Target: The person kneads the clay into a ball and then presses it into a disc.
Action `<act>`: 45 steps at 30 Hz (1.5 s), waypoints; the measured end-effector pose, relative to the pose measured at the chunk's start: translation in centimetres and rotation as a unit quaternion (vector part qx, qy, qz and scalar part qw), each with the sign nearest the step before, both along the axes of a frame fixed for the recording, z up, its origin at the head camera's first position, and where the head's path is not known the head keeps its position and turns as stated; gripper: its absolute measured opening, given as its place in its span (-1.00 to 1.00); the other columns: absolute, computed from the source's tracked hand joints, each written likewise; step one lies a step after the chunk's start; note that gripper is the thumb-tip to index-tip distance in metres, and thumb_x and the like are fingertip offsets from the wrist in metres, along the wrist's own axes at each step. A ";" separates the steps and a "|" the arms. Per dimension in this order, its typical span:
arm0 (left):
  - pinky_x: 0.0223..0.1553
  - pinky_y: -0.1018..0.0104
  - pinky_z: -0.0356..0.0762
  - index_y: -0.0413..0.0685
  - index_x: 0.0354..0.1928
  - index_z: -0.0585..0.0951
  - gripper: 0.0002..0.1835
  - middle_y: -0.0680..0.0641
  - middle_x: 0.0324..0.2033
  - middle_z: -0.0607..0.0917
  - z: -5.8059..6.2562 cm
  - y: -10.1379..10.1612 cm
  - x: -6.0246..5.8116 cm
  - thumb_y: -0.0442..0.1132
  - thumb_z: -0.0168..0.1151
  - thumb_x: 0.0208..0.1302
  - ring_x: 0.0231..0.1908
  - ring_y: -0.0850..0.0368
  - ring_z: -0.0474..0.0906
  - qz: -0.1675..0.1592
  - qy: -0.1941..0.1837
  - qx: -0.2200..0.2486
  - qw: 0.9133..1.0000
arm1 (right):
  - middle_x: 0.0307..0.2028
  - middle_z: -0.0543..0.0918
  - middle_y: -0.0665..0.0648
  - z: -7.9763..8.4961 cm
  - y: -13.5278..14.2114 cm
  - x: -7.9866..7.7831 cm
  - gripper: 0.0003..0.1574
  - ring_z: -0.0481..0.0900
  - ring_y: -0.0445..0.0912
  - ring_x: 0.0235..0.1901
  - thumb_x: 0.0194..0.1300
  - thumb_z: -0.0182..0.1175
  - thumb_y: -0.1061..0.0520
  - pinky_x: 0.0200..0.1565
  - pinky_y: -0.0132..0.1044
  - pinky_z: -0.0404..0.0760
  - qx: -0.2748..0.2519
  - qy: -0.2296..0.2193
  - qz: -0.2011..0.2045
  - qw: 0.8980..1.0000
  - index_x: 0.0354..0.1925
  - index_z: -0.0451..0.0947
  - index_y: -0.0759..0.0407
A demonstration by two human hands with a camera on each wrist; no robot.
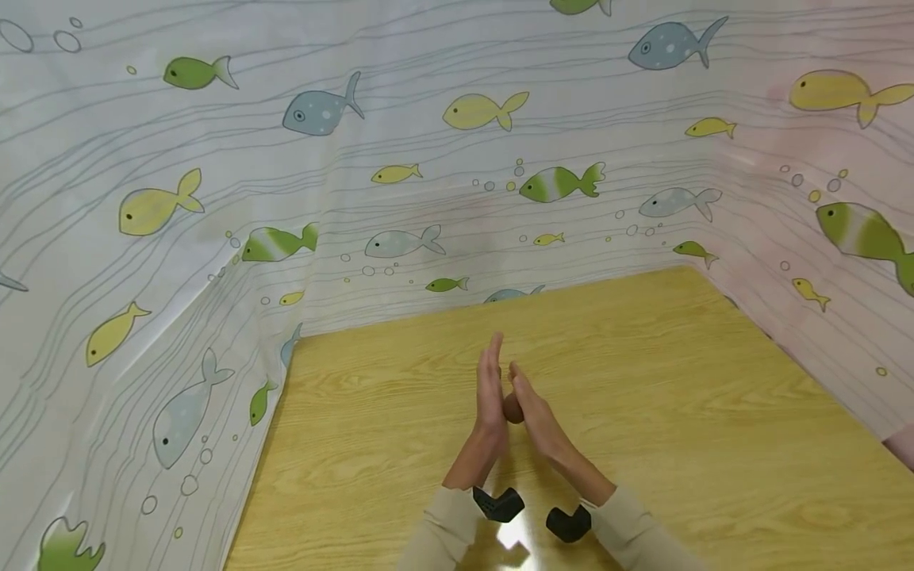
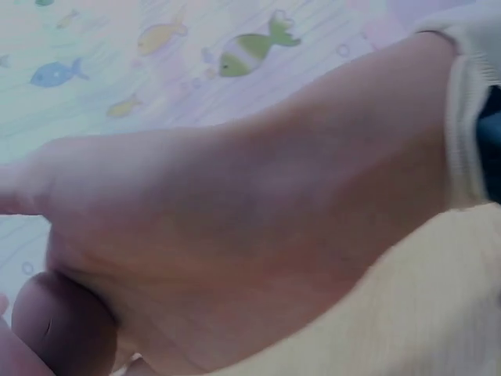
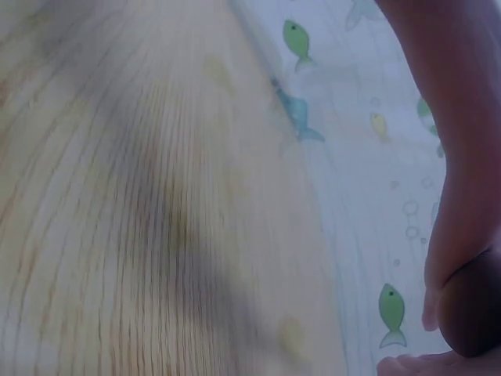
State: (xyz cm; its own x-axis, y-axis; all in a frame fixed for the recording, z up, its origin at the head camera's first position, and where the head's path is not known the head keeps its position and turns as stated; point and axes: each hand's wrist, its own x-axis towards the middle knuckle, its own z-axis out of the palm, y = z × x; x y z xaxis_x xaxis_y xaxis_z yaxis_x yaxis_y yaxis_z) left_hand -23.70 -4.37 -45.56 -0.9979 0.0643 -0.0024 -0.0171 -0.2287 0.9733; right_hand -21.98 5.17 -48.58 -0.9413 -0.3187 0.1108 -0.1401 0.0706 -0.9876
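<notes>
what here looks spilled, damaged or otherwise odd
Only a small thing: the brown lump between the left hand and right hand shows a short dark crease in the left wrist view, breaking its otherwise smooth surface.

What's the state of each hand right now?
Left hand: open, palm against a brown, rounded, clay-like lump.
Right hand: open, palm against the lump's other side.

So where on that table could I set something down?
The table shows bare wood left of the left hand, right of the right hand and beyond their fingertips, each running to the fish-patterned covering. It's crowded near the middle, where both palms press a brown ball.
</notes>
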 end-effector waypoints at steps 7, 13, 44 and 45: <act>0.37 -0.11 -0.39 0.58 0.27 0.10 -0.53 0.36 0.36 0.03 0.1 -0.5 -0.8 0.26 -0.52 0.34 0.42 0.24 -0.30 0.007 0.019 -0.004 1.000 | 0.43 -0.18 0.16 3.1 -0.3 2.2 -0.36 -0.20 0.05 0.43 0.46 -0.53 -0.08 0.37 0.12 -0.24 0.002 -0.025 0.021 0.999 0.41 -0.30 0.04; 0.39 -0.06 -0.39 0.53 0.26 0.14 -0.52 0.33 0.35 0.06 -0.7 -0.9 -1.2 0.26 -0.46 0.33 0.43 0.21 -0.29 0.018 0.004 0.022 1.000 | 0.43 -0.27 0.06 3.4 -0.7 2.7 -0.38 -0.30 0.04 0.43 0.46 -0.52 -0.04 0.35 0.17 -0.28 0.005 0.000 0.031 1.000 0.40 -0.32 0.01; 0.36 -0.15 -0.26 0.25 0.39 -0.10 -0.28 0.02 0.43 -0.13 -2.8 0.0 -0.3 0.33 -0.35 0.27 0.43 -0.04 -0.28 -0.031 0.004 -0.028 0.999 | 0.42 -0.38 -0.06 3.0 -1.6 0.8 -0.35 -0.40 0.00 0.43 0.45 -0.40 -0.05 0.32 0.24 -0.27 0.088 0.126 -0.037 0.987 0.39 -0.37 -0.15; 0.37 -0.15 -0.25 0.28 0.39 -0.10 -0.31 0.04 0.43 -0.13 -2.6 0.1 -0.1 0.31 -0.36 0.28 0.43 -0.03 -0.28 -0.037 0.007 -0.030 0.999 | 0.42 -0.37 -0.06 3.0 -1.5 0.6 -0.35 -0.40 0.00 0.43 0.44 -0.40 -0.06 0.32 0.24 -0.27 0.090 0.128 -0.041 0.987 0.39 -0.37 -0.15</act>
